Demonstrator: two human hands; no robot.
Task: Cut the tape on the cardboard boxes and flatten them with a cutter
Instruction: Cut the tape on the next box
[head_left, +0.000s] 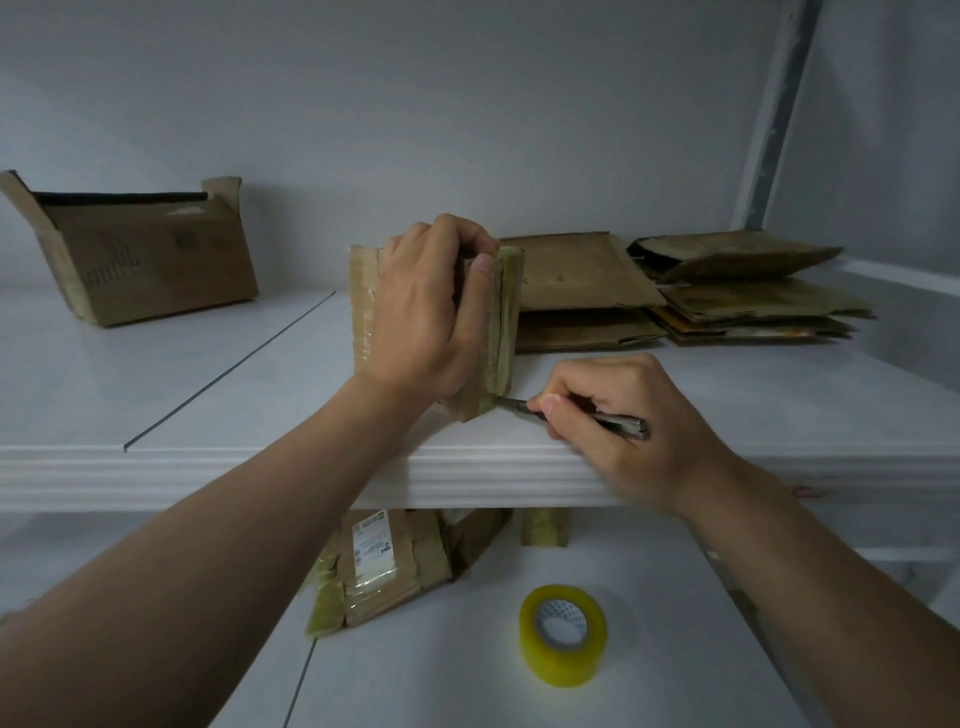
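The left hand (431, 306) clamped the upright taped box (506, 317) on the white surface (208, 374), hiding most of its front; the right hand (623, 415) pinched the cutter (621, 422), blade touching the box's lower corner. Flattened cardboard (582, 270) lay at 1 o'clock — an open carton (156, 260) at 10, a tape roll (563, 636) at 6.

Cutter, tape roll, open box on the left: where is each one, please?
cutter (626, 426), head view, on its metal handle.
tape roll (561, 662), head view, on its yellow outer side.
open box (156, 265), head view, on its front wall.
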